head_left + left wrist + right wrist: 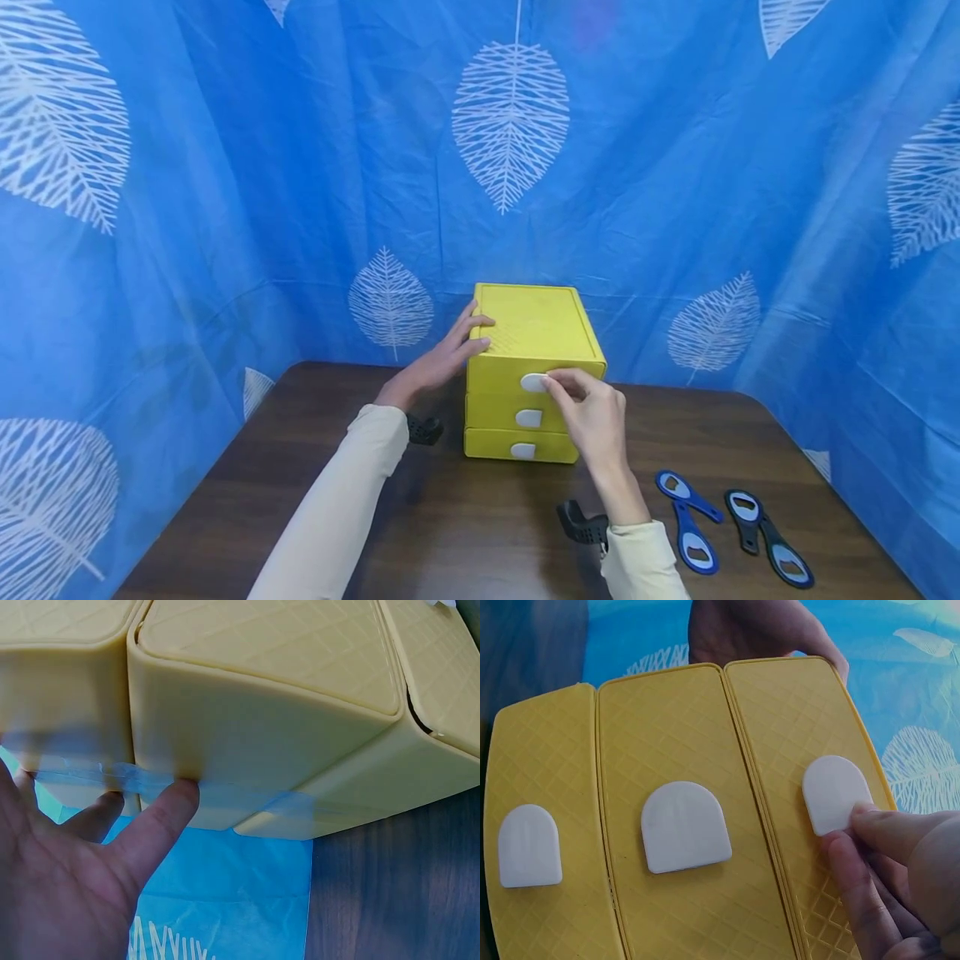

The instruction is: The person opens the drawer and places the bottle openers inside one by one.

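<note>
A yellow three-drawer box (pixel 534 321) stands at the back of the table, each drawer front bearing a white rounded pull. My right hand (pixel 597 421) pinches the top drawer's pull (pixel 832 787) between thumb and finger, as the right wrist view shows. The middle pull (pixel 686 829) and bottom pull (pixel 529 847) are untouched. All three drawers look closed. Against the box's left side rests my left hand (pixel 442 360), its fingers extended and some fingertips over the top edge. In the left wrist view, clear tape (pixel 289 802) runs across that side wall.
Two blue bottle openers (pixel 686 521) lie on the dark wooden table (pixel 480 533) to the right, touching or overlapping. Beside them are two black bottle openers (pixel 750 537), one partly over the other. A blue leaf-patterned cloth (pixel 645 167) hangs behind and around the table.
</note>
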`<state>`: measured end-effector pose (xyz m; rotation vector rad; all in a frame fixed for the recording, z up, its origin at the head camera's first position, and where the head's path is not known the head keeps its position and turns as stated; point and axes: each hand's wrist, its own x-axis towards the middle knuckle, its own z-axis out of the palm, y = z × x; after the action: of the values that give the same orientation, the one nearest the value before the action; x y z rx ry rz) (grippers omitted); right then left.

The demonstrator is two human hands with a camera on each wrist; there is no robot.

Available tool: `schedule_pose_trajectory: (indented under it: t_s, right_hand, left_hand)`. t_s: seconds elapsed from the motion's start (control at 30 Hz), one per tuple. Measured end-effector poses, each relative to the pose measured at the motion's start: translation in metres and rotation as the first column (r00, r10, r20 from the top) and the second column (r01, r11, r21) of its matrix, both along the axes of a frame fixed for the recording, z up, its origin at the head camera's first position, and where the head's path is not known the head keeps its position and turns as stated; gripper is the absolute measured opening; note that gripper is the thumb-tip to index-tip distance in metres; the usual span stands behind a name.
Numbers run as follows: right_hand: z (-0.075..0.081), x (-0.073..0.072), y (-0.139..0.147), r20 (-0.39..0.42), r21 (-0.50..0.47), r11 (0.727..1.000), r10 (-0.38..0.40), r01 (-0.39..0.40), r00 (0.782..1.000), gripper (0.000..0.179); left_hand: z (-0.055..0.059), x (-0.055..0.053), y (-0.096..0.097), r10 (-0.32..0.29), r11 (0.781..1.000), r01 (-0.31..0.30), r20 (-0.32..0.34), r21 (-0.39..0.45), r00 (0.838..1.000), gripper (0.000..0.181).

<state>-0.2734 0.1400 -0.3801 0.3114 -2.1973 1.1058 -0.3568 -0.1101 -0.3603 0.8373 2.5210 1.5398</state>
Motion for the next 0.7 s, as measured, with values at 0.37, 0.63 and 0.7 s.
schedule_pose_trajectory:
  t_s: [0.37,0.63,0.7]
  right_hand:
    - [-0.012,-0.001,0.003,0.002,-0.012,1.000,0.004,-0.004,1.000,0.012]
    - [-0.028,-0.001,0.004,0.002,0.014,1.000,0.006,-0.006,1.000,0.009]
    - [-0.030,-0.002,0.003,-0.006,0.039,0.999,0.010,-0.010,1.000,0.008]
  left_hand:
    - [-0.004,0.001,-0.001,0.013,1.000,-0.013,0.005,-0.002,1.000,0.053]
    - [-0.003,-0.001,-0.001,-0.007,1.000,0.007,0.000,0.011,1.000,0.052]
    - [-0.001,-0.001,-0.001,-0.001,1.000,0.001,-0.002,0.013,1.000,0.053]
